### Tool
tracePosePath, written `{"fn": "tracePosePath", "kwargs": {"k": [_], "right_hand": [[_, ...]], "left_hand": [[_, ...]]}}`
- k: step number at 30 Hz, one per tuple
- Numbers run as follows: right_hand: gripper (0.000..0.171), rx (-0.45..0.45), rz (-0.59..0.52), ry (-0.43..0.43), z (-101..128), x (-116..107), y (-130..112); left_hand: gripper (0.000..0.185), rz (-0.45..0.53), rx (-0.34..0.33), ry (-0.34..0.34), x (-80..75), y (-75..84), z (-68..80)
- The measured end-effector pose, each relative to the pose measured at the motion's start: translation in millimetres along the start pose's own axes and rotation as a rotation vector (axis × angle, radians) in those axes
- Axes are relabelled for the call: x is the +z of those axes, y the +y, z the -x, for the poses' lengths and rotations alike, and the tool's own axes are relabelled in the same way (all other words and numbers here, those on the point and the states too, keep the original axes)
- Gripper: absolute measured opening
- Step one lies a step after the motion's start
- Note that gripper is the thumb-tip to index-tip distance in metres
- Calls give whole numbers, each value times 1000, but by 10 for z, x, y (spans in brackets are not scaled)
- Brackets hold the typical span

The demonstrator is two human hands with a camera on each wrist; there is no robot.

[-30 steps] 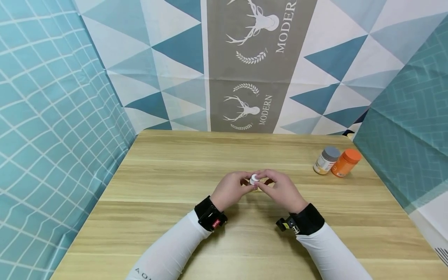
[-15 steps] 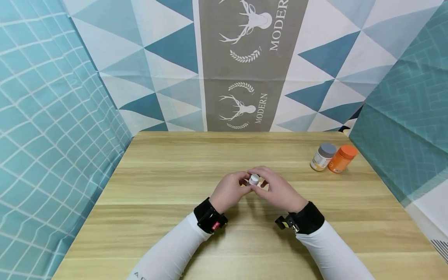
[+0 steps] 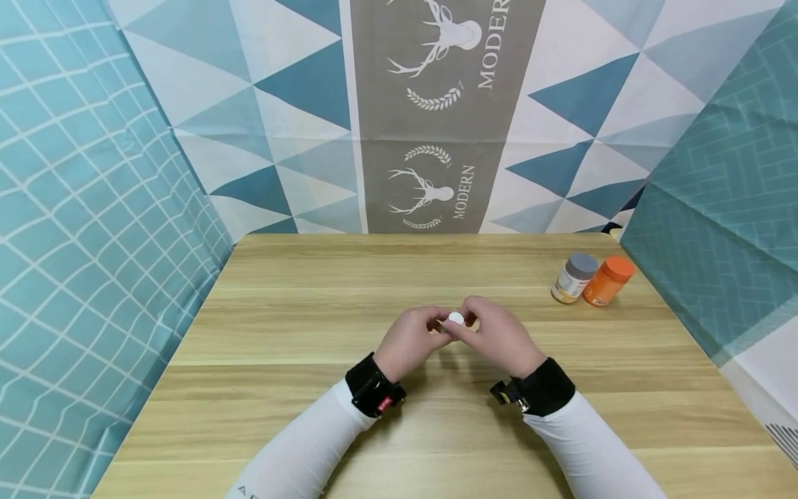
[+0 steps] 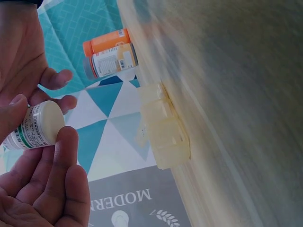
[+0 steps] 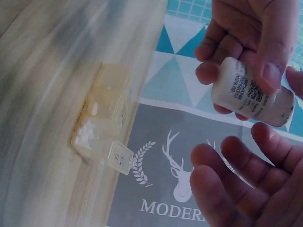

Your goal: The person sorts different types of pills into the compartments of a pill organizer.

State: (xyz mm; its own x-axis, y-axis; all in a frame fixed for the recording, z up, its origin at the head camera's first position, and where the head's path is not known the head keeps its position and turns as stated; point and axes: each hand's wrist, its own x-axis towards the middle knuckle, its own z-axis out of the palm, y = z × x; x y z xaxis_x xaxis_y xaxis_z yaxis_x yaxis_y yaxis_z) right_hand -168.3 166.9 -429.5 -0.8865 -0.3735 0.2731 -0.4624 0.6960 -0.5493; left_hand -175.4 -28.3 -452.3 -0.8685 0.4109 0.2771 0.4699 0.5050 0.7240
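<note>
My left hand (image 3: 411,339) holds a small white pill bottle (image 4: 35,125), thumb on one side and fingers on the other. It is raised over the table, with its base toward the left wrist camera. My right hand (image 3: 501,339) meets it from the right. Its thumb and index finger pinch the white cap (image 3: 456,318); the other fingers (image 5: 208,156) are spread below. Beneath the hands a translucent yellow pill organizer (image 5: 102,113) lies on the table. One lid (image 5: 120,157) stands open, and several white pills (image 5: 85,135) show in that end compartment.
At the right rear of the wooden table (image 3: 312,312) stand a white bottle with a grey lid (image 3: 574,278) and an orange bottle (image 3: 608,281), side by side. Patterned cloth hangs behind the table and along both sides.
My right thumb and fingers have shifted their hold around the cap, the index finger now more bent. The left hand stays nearly in place. The head view has moved slightly.
</note>
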Motion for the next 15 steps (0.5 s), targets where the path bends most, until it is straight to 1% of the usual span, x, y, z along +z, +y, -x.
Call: {"fn": "tracePosePath", "kwargs": {"k": [1, 3, 5, 7, 10, 12, 15], "right_hand": [[33, -5, 11, 2, -1, -1, 4], [31, -37, 5, -13, 1, -24, 12], [30, -98, -7, -40, 6, -60, 21], [33, -172, -7, -75, 11, -95, 33], [36, -233, 7, -104, 16, -129, 41], [35, -236, 8, -111, 18, -140, 38], [28, -198, 0, -110, 17, -134, 27]], "left_hand": [[26, -2, -1, -1, -6, 3, 4], [26, -2, 1, 2, -16, 6, 9], [27, -8, 7, 4, -24, 12, 12], [28, -11, 19, 7, -29, 17, 13], [28, -17, 32, 9, -31, 21, 14], [28, -19, 35, 6, -31, 26, 17], [28, -17, 29, 0, -27, 28, 23]]}}
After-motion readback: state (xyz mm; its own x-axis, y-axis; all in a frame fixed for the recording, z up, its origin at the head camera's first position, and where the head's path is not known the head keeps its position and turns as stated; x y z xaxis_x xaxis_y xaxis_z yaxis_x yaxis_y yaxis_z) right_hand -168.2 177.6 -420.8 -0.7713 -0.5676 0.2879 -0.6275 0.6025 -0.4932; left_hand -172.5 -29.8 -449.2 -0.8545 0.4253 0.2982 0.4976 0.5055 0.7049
